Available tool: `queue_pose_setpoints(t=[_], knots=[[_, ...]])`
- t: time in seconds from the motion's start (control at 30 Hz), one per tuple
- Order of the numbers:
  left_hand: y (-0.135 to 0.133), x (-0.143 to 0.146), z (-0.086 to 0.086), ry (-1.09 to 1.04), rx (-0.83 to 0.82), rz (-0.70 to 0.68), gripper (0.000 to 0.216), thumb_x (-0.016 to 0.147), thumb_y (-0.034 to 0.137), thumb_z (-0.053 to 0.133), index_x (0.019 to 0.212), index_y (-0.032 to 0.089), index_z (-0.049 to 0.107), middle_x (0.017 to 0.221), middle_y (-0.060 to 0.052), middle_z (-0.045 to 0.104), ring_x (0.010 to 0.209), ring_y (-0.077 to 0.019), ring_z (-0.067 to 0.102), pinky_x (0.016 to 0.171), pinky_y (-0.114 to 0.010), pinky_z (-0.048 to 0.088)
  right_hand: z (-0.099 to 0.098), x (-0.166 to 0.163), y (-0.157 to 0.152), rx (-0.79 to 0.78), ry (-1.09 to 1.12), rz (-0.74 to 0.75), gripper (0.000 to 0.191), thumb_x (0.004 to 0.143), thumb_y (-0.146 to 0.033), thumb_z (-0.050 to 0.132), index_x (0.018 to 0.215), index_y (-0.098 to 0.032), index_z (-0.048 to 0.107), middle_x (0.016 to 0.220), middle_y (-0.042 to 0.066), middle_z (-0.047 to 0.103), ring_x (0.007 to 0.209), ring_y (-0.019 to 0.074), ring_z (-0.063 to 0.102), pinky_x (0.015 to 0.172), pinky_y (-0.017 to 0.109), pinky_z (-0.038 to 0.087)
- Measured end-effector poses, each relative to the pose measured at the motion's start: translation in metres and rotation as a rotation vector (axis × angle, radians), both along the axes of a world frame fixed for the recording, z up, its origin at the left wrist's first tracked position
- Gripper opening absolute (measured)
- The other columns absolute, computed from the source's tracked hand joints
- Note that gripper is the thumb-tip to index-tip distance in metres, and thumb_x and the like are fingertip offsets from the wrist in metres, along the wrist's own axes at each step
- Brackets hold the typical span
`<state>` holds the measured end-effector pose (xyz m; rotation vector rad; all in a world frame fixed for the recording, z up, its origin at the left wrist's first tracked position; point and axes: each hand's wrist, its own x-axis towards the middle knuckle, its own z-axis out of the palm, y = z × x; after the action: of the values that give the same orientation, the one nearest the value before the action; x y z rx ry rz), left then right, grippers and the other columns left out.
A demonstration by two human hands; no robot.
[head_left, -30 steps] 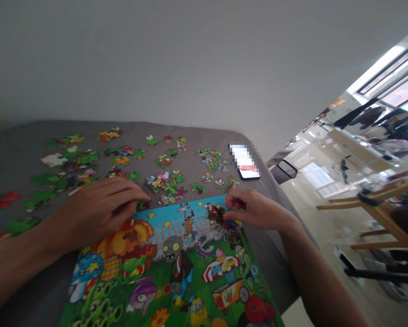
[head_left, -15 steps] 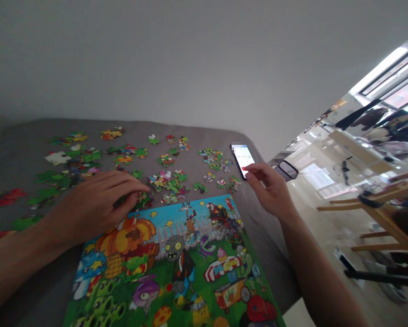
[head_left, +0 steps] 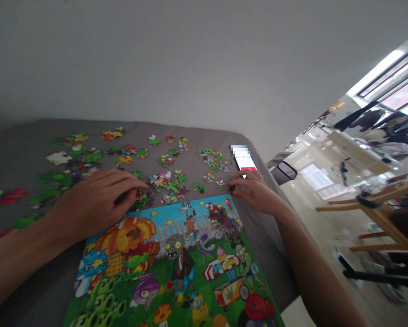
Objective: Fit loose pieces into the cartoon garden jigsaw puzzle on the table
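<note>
On the grey cloth, a cartoon picture puzzle sheet lies in front of me, showing zombies, plants and a pumpkin. Loose jigsaw pieces are scattered behind it and to the left. My left hand hovers over the sheet's upper left corner, fingers curved and the thumb apart from the index finger; its palm side is hidden. At the sheet's upper right corner, my right hand has thumb and index finger closed around a small dark puzzle piece, partly covered by the fingers.
A phone with a lit timer screen lies just behind my right hand. The grey wall rises along the table's far edge. Past the right edge stand a wooden chair and a rack of dark clothes.
My right hand has moved left and slightly down, from the phone's lower edge to the puzzle pieces beside the sheet's corner, where its fingers have closed. The left hand has barely moved.
</note>
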<state>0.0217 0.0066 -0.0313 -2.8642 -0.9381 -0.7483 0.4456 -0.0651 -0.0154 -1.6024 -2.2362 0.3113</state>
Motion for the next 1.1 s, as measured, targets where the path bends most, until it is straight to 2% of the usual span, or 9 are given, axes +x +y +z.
queue_pose_setpoints(t=[0.07, 0.13, 0.23, 0.33, 0.4, 0.47, 0.63, 0.8, 1.1], knots=[[0.0, 0.0, 0.0, -0.001, 0.0, -0.012, 0.033, 0.105, 0.032, 0.039, 0.107, 0.023, 0.071, 0.104, -0.003, 0.078, 0.098, -0.0247, 0.07, 0.09, -0.043, 0.049, 0.003, 0.0, 0.001, -0.001, 0.042, -0.01, 0.011, 0.09, -0.023, 0.071, 0.101, -0.022, 0.073, 0.115, 0.012, 0.067, 0.116, 0.033, 0.057, 0.102, 0.053, 0.044], [0.0, 0.0, 0.0, -0.001, 0.0, -0.018, 0.033, 0.106, 0.032, 0.039, 0.107, 0.024, 0.071, 0.104, -0.003, 0.078, 0.097, -0.024, 0.07, 0.09, -0.042, 0.048, 0.007, -0.002, 0.0, -0.008, 0.088, -0.01, 0.005, 0.092, -0.023, 0.068, 0.096, -0.02, 0.069, 0.101, 0.009, 0.069, 0.1, 0.027, 0.062, 0.092, 0.045, 0.05], [0.0, 0.001, -0.001, 0.003, -0.002, -0.021, 0.032, 0.105, 0.032, 0.039, 0.106, 0.024, 0.071, 0.104, -0.003, 0.078, 0.098, -0.0238, 0.07, 0.09, -0.041, 0.048, 0.019, -0.008, -0.006, -0.025, 0.176, 0.014, 0.01, 0.099, -0.028, 0.061, 0.098, -0.02, 0.067, 0.089, 0.005, 0.07, 0.079, 0.0188, 0.063, 0.075, 0.034, 0.052], [0.0, 0.001, -0.002, 0.004, -0.007, -0.027, 0.034, 0.105, 0.032, 0.039, 0.107, 0.024, 0.071, 0.105, -0.003, 0.078, 0.098, -0.0241, 0.07, 0.091, -0.042, 0.049, 0.03, -0.02, -0.013, -0.135, 0.325, 0.195, 0.016, 0.101, -0.033, 0.062, 0.101, -0.019, 0.071, 0.093, 0.005, 0.072, 0.084, 0.0173, 0.066, 0.076, 0.031, 0.054], [0.0, 0.001, -0.002, -0.001, -0.007, -0.032, 0.033, 0.105, 0.032, 0.039, 0.107, 0.023, 0.072, 0.105, -0.003, 0.078, 0.098, -0.0244, 0.07, 0.091, -0.042, 0.049, 0.034, -0.028, -0.016, -0.236, 0.401, 0.36, 0.017, 0.103, -0.029, 0.06, 0.104, -0.02, 0.075, 0.098, 0.006, 0.073, 0.091, 0.0167, 0.068, 0.082, 0.031, 0.054], [0.001, 0.001, -0.002, -0.007, -0.007, -0.037, 0.033, 0.105, 0.032, 0.04, 0.106, 0.023, 0.072, 0.104, -0.003, 0.078, 0.098, -0.0245, 0.071, 0.092, -0.042, 0.049, 0.035, -0.033, -0.018, -0.302, 0.41, 0.438, 0.02, 0.104, -0.025, 0.058, 0.107, -0.021, 0.077, 0.101, 0.006, 0.074, 0.093, 0.0158, 0.068, 0.083, 0.03, 0.053], [0.0, 0.004, 0.0, -0.026, -0.008, -0.026, 0.033, 0.104, 0.033, 0.04, 0.104, 0.025, 0.072, 0.103, -0.002, 0.079, 0.096, -0.0242, 0.072, 0.09, -0.041, 0.05, 0.032, -0.029, -0.019, -0.523, 0.425, 0.278, 0.019, 0.095, -0.034, 0.072, 0.104, -0.018, 0.076, 0.089, 0.004, 0.075, 0.078, 0.0144, 0.066, 0.071, 0.027, 0.052], [-0.002, 0.005, 0.002, -0.046, -0.006, -0.023, 0.034, 0.103, 0.034, 0.04, 0.102, 0.026, 0.073, 0.101, -0.001, 0.079, 0.094, -0.0245, 0.072, 0.091, -0.041, 0.05, 0.036, -0.02, -0.021, -0.787, 0.409, 0.249, 0.023, 0.085, -0.039, 0.083, 0.092, -0.017, 0.078, 0.08, 0.003, 0.076, 0.071, 0.0137, 0.068, 0.067, 0.025, 0.052], [0.0, 0.004, -0.001, -0.03, -0.004, -0.03, 0.036, 0.104, 0.035, 0.039, 0.102, 0.025, 0.073, 0.101, -0.001, 0.078, 0.095, -0.0227, 0.072, 0.094, -0.04, 0.05, 0.031, -0.022, -0.019, -0.875, 0.311, 0.222, 0.023, 0.082, -0.04, 0.084, 0.089, -0.019, 0.084, 0.078, 0.002, 0.078, 0.067, 0.0137, 0.067, 0.063, 0.024, 0.05]])
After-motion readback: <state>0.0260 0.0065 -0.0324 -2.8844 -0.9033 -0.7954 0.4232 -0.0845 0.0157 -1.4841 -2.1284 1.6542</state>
